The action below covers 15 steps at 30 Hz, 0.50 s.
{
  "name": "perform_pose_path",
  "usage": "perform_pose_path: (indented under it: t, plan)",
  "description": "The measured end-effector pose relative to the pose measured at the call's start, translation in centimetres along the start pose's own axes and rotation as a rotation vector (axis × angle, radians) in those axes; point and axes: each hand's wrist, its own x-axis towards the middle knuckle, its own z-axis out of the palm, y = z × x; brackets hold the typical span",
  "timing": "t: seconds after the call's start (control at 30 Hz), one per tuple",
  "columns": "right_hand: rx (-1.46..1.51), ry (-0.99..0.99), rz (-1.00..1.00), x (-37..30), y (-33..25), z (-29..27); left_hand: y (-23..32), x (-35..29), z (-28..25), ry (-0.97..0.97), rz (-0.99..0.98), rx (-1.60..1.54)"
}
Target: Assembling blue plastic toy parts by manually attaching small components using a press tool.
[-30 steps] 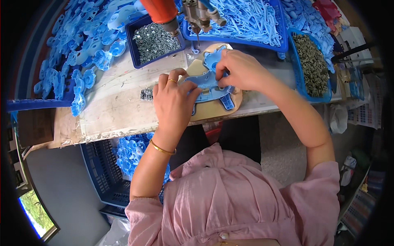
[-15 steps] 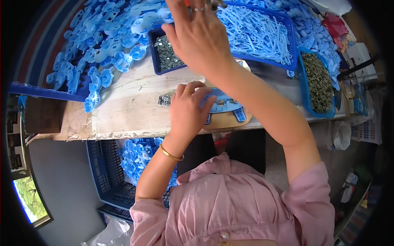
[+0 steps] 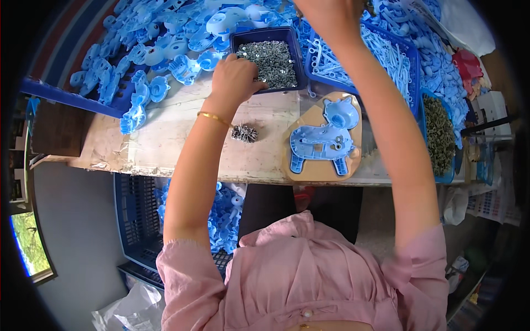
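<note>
My left hand (image 3: 234,79) reaches over the near left corner of a dark blue tray (image 3: 301,60) of small grey metal parts (image 3: 270,58). Its fingers are curled down and the thumb points right; the fingertips are hidden. My right hand (image 3: 331,19) is at the top edge, beyond the tray of blue sticks, with its fingers cut off by the frame. A dark object shows beside it, too little to name. On a tan board (image 3: 295,172) lies a blue animal-shaped plastic shell half (image 3: 320,140), hollow side up, with small ring-shaped parts in its body.
A clump of small metal pieces (image 3: 244,133) sits on the wooden table (image 3: 182,132). Blue plastic shells (image 3: 165,55) are heaped at the left. Rightward are a blue tray (image 3: 415,63) of looped sticks and a basket of brownish screws (image 3: 439,132). A dark crate (image 3: 138,220) stands below.
My left hand has left the shell and moved up to the metal parts tray, uncovering the shell. My right hand has moved up and right. The whole view has shifted.
</note>
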Motion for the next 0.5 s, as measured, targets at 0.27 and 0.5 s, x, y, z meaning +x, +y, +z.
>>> perform_pose_path:
  t: [0.27,0.5]
  plan:
    - [0.441,-0.74,0.598,4.4,-1.9,-6.7,-0.1,0.8,0.2,-0.013,0.026,-0.066]
    - [0.637,-0.932,0.726,3.6,-1.6,-7.9,0.0,0.5,0.6,0.199,0.174,-0.023]
